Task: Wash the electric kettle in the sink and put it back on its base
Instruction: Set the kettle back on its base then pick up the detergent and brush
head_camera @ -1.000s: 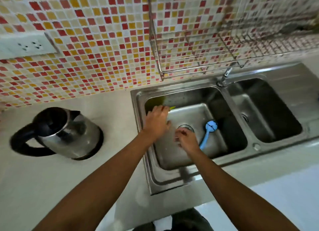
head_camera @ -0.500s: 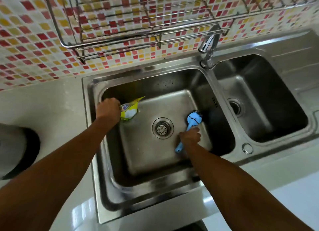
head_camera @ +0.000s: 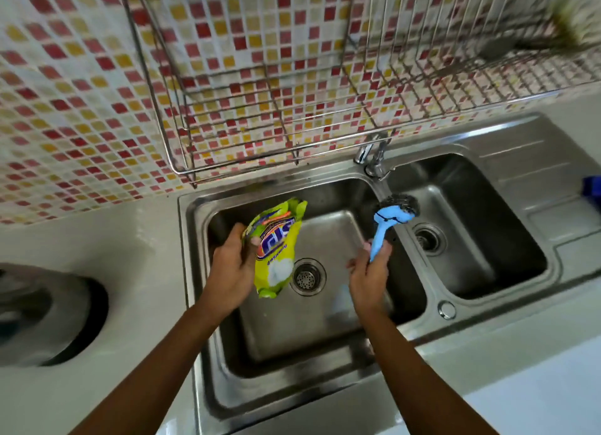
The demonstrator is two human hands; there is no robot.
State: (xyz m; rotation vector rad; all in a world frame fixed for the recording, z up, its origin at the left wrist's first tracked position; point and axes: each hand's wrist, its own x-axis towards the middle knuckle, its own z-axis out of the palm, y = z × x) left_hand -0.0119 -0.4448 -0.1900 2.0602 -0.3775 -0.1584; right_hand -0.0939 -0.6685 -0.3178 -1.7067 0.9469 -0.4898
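**Over the left basin: hands full, kettle to the left**

Above the left bowl of the sink (head_camera: pixel 190 255), the left hand (head_camera: pixel 229 265) gripped a yellow-green detergent pouch (head_camera: pixel 276 246), fingers (head_camera: pixel 252 249) curled round its edge; the right hand (head_camera: pixel 369 272) held the blue scrubber (head_camera: pixel 390 218) by its handle, wire head toward the tap (head_camera: pixel 374 158); the kettle (head_camera: pixel 42 314) stood on the surface (head_camera: pixel 130 255), seemingly on its dark base (head_camera: pixel 99 307), left of the sink and well apart from both hands; the left hand was nearer, though one hand likely needed freeing first.

A person's two forearms, bare along their whole visible length and lean in build, with the left hand (head_camera: pixel 229 265) and right hand (head_camera: pixel 369 276) likewise uncovered.
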